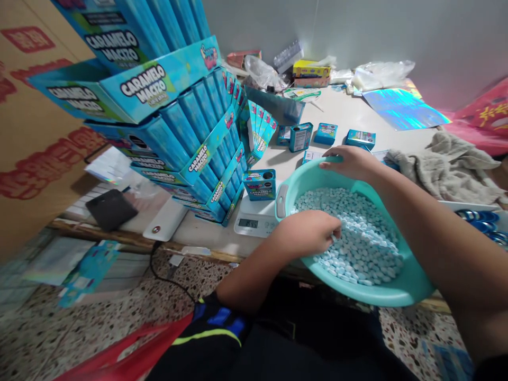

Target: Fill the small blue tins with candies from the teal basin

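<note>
At 9 o'clock, a brown cardboard box (35,132) with red printing is standing against the table. At 10 o'clock, a tall stack of blue candy display boxes (159,121) is rising from the table (337,111), and a black pouch (111,209) is lying near its foot. Just under the stack, at about 6 o'clock from it, a digital scale (254,225) is carrying one small blue box (259,184), with its top opening facing up. At 12 o'clock, more small boxes (325,133) are standing on the table.

The left hand (307,233) is reaching into the candies, with the fingers half curled and low. I cannot tell if it is holding any candies. The pale blue candies (357,238) are lying in a heap inside a green plastic basin (413,286), which is sitting at 4 o'clock, close to the scale. The right hand (349,163) is open, and its fingers are resting over the far rim and keeping the basin tilted toward the person. This low, steady position is helping the left hand to take candies without spilling them. At 2 o'clock, a grey cloth (448,169) is lying beside a shiny sheet (405,108).
</note>
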A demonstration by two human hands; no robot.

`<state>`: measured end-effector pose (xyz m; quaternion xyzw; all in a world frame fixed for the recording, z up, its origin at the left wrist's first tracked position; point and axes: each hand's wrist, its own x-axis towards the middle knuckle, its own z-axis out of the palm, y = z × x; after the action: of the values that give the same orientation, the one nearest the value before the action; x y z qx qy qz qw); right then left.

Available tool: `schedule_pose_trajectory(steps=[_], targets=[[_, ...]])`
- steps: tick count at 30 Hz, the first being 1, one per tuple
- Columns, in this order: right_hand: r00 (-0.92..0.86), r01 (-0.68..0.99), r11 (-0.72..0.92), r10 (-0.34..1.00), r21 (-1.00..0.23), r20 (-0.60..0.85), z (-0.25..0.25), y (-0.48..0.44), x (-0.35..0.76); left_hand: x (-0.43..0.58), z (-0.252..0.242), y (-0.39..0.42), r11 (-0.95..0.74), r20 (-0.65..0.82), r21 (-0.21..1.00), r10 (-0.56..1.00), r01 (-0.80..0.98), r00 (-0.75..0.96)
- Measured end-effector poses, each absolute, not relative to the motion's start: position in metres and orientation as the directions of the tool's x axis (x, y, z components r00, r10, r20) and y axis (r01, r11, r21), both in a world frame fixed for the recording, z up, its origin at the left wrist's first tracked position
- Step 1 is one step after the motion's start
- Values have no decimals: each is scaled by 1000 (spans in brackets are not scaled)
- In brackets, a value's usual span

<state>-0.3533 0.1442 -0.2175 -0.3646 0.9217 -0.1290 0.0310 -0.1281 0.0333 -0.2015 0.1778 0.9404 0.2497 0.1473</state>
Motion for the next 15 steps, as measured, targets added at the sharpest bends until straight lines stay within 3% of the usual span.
schedule_pose_trajectory(steps=[4, 7, 10, 12, 15], targets=[[-733, -668, 711, -679, -217, 32, -221, 144, -354, -127, -201, 34, 822, -201, 497, 420, 277, -885], [-703, -703, 682, -710, -204, 49, -224, 144, -356, -123, -201, 34, 814, -42, 508, 351, 282, -936], [-689, -712, 664, -723, -227, 44, -224, 142, -356, -118, -202, 24, 852, 329, 483, 36, 201, -944], [-691, -704, 667, -722, -245, 23, -223, 140, -355, -116, -204, 9, 900, 506, 436, -253, -9, -825], [-677, -715, 654, -736, -246, 11, -223, 137, -353, -117, -209, -14, 851, 507, 405, -514, -335, -692]])
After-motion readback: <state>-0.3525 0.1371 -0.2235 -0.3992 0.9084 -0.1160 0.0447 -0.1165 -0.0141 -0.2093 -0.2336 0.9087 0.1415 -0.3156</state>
